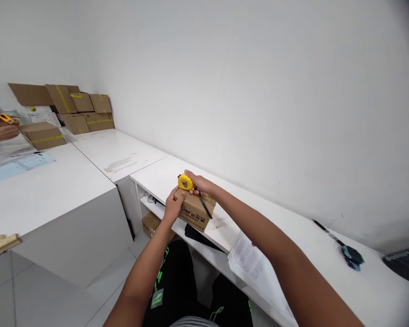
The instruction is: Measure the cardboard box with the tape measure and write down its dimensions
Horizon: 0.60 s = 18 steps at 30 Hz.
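A small brown cardboard box [195, 212] with dark printed characters sits at the front edge of the white shelf top. My left hand [173, 204] grips its left end, thumb on the top and fingers around the far side. Over the box's top, my right hand [200, 182] is closed on a yellow tape measure [185, 182], which lies close to my left fingertips. A dark strap [205, 206] hangs from the tape measure across the box's face. Whether any blade is pulled out, I cannot tell.
Printed papers [252, 263] lie right of the box; beyond them are a dark watch-like strap [351, 255] and a black item [404, 264]. Cardboard boxes [83, 106] are stacked at the far left. Another person's hands [2, 129] hold an orange-yellow tool [7, 118] near an opened box [42, 135].
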Available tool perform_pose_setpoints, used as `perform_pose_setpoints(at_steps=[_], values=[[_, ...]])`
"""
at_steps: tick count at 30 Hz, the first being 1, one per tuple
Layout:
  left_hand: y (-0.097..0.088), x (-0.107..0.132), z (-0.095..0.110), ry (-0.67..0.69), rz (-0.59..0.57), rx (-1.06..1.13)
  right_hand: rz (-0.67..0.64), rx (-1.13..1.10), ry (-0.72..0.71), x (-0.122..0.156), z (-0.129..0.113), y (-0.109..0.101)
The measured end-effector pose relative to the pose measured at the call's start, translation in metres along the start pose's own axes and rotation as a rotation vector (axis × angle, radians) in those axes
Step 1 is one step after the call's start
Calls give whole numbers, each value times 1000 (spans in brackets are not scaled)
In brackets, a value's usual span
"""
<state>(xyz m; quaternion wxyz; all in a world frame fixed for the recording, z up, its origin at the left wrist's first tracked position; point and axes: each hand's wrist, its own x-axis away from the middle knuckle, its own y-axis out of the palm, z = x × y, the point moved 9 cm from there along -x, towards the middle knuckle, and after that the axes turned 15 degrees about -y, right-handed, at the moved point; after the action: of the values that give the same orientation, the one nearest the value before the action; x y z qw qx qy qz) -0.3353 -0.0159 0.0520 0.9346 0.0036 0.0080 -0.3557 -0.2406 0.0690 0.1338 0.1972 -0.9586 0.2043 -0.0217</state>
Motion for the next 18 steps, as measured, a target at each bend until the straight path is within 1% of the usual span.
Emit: perform_pose_setpoints(at_steps=[2, 4, 9, 12, 15, 18], values=[[-2, 0, 1, -11, 41, -19, -27, -48, 15, 1, 4, -4], [-3, 1, 4, -14, 59, -38, -22, -67, 31, 16, 12, -15], [-2, 0, 9, 19, 52, -61, 74, -93, 90, 83, 42, -54], [-2, -3, 7, 25, 60, -67, 153, -157, 117, 113, 58, -69], [-3, -5, 6, 20, 80, -86, 196, -217, 112, 125, 68, -72], [-3, -6, 6, 4, 103, -89, 210, -257, 91, 126, 71, -71]])
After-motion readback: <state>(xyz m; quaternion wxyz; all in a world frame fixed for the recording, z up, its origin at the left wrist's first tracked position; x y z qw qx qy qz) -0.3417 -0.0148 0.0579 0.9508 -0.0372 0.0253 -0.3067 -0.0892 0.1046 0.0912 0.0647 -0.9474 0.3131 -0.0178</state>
